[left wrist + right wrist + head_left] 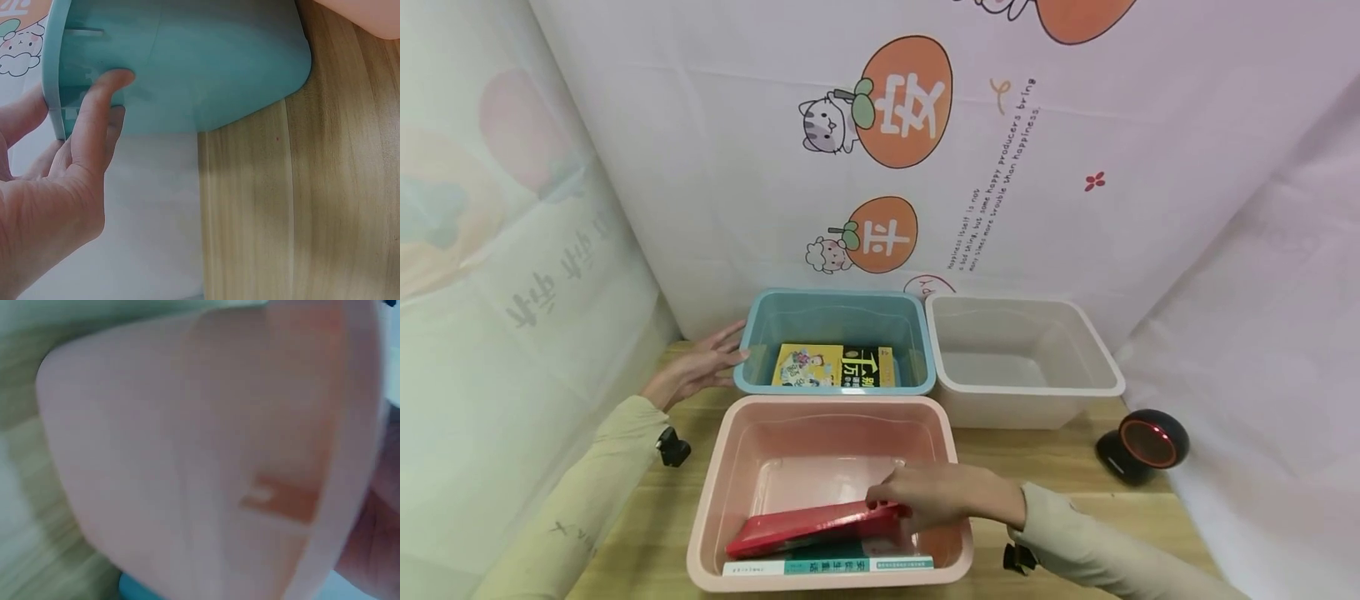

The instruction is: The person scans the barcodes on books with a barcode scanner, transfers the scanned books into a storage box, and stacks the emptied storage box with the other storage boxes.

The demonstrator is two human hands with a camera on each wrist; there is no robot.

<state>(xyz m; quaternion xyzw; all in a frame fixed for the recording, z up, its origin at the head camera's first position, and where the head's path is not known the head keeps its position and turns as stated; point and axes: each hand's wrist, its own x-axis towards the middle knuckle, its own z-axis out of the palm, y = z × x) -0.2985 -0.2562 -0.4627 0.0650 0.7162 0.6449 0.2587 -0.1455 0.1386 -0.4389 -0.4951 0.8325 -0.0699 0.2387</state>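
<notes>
In the head view, my right hand reaches into the pink bin and grips the right end of a red book. The book lies tilted above a teal-and-white book, whose spine faces up along the bin's near wall. My left hand touches the left end of the blue bin with extended fingers. In the left wrist view, a finger rests against that bin's outer wall, under the rim. The right wrist view is blurred; the pink bin's outer wall hides most of the right hand.
Inside the blue bin lie a yellow book and a black-and-yellow book. A white bin stands to its right. On the wooden table, a round black device sits at the right. White printed sheeting surrounds the table.
</notes>
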